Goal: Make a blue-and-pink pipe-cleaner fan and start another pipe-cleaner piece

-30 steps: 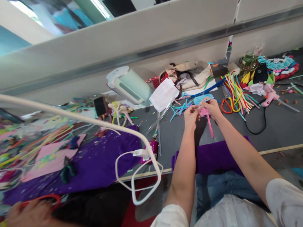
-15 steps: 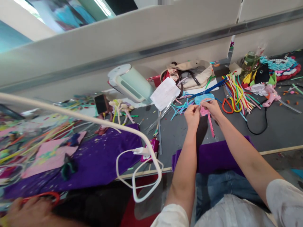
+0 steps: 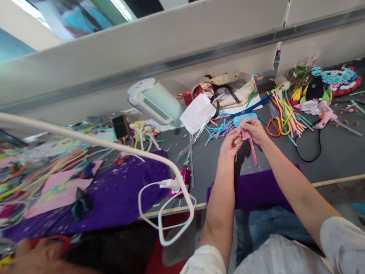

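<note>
My two hands meet over the grey table, above a purple cloth point(image 3: 256, 188). My right hand point(image 3: 254, 131) pinches a blue coiled pipe-cleaner piece point(image 3: 242, 118) that has a pink fuzzy stem point(image 3: 252, 150) hanging down from it. Just to its left, my left hand point(image 3: 232, 142) is closed in a pinch on a thin wire or thread that hangs below the fingers.
Loose pipe cleaners point(image 3: 281, 110) lie to the right, with a pink glue gun point(image 3: 325, 116), its black cord and a green bottle point(image 3: 299, 76). Behind the hands are a beige bag point(image 3: 228, 91) and paper. A white cable point(image 3: 159, 213) loops left. Another person's hand point(image 3: 34, 255) shows bottom left.
My left hand has dropped slightly down and left, drawing a thin strand away from the piece. The right hand has stayed in place.
</note>
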`<state>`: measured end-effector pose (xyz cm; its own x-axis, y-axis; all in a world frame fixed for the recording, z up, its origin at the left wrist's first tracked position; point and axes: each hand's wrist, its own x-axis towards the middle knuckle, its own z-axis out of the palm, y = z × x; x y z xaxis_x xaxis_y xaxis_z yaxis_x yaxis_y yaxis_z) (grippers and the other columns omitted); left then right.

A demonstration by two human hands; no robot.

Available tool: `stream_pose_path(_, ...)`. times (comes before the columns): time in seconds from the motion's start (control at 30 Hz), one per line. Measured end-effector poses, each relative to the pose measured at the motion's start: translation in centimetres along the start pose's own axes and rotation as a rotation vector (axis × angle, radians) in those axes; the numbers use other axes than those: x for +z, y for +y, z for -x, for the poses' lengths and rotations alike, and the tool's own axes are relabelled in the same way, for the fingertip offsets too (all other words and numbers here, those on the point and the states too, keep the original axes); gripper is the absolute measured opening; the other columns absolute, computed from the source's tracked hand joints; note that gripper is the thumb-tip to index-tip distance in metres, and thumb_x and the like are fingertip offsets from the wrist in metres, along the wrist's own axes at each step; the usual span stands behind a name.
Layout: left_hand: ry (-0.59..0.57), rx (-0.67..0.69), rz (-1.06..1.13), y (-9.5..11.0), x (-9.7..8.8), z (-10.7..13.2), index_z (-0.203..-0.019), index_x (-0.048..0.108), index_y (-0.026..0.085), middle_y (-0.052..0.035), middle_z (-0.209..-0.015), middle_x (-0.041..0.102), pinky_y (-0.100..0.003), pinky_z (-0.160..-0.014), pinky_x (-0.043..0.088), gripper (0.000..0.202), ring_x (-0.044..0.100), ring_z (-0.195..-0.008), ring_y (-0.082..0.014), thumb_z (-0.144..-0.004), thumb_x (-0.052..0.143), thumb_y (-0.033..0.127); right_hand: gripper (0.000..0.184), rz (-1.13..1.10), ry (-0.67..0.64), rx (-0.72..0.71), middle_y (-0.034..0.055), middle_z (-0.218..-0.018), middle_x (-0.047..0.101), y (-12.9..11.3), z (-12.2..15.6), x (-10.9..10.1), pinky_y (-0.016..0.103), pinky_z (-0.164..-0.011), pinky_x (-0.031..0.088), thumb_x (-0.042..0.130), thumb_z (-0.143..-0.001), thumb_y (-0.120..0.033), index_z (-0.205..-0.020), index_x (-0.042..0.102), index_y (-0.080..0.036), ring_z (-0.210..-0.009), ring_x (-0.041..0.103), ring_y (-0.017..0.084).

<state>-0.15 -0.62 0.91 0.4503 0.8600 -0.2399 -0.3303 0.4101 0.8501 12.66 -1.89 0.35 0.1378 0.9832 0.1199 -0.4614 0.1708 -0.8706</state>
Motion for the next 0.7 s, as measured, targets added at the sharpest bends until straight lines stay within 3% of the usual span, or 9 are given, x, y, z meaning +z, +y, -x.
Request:
stream_pose_path(0.07,0.099,0.125,-0.144,-0.4,0.1,-0.2,-0.072,0.056,0.017,0.0064,-0.055,0.049,-0.019,-0.036,0.025,0.027,0.033,-0.036,-0.0035,-0.067,0.079,0.030,0.027,0.049,0.061,-0.053,-0.0039,-0.061,0.055,0.5,-0.2,-0.1,0.024,-0.057,0.038,0.079,-0.061,-0.037,-0.068,0.062,-0.018,-0.056,0.047,0.009)
stream_pose_path(0.2,0.362,0.546,-0.615,-1.2,0.3,-0.2,-0.077,0.061,0.019,0.0029,-0.066,0.056,-0.024,-0.051,0.040,0.020,0.049,-0.051,-0.0103,-0.073,0.076,0.033,0.020,0.169,0.200,-0.113,-0.0014,-0.064,0.059,1.1,-0.6,0.1,0.026,-0.059,0.042,0.074,-0.062,-0.034,-0.063,0.061,-0.019,-0.062,0.053,0.012)
stream_pose_path(0.33,0.407,0.804,-0.948,-1.2,0.5,0.4,-0.072,0.064,0.020,-0.0019,-0.075,0.058,-0.028,-0.069,0.044,0.014,0.054,-0.068,-0.0152,-0.083,0.066,0.028,0.019,0.203,0.228,-0.132,-0.0011,-0.065,0.059,1.2,-0.6,0.3,0.026,-0.061,0.043,0.072,-0.063,-0.033,-0.061,0.061,-0.018,-0.063,0.052,0.012)
stream_pose_path(0.5,0.399,0.772,-0.878,-1.2,0.3,0.3,-0.068,0.064,0.021,-0.0010,-0.070,0.057,-0.027,-0.064,0.042,0.019,0.054,-0.066,-0.0156,-0.083,0.066,0.032,0.019,0.135,0.178,-0.061,-0.0034,-0.059,0.054,1.3,-0.7,-0.1,0.024,-0.052,0.035,0.074,-0.061,-0.032,-0.061,0.061,-0.018,-0.054,0.043,0.008)
stream_pose_path(0.7,0.240,0.431,-0.389,-0.8,0.1,-0.1,-0.068,0.064,0.017,0.0052,-0.051,0.050,-0.023,-0.043,0.034,0.022,0.044,-0.039,-0.0083,-0.071,0.076,0.036,0.025,-0.011,0.072,0.057,-0.0054,-0.055,0.049,0.5,-0.5,-0.3,0.023,-0.048,0.028,0.080,-0.058,-0.034,-0.064,0.062,-0.017,-0.050,0.038,0.006)
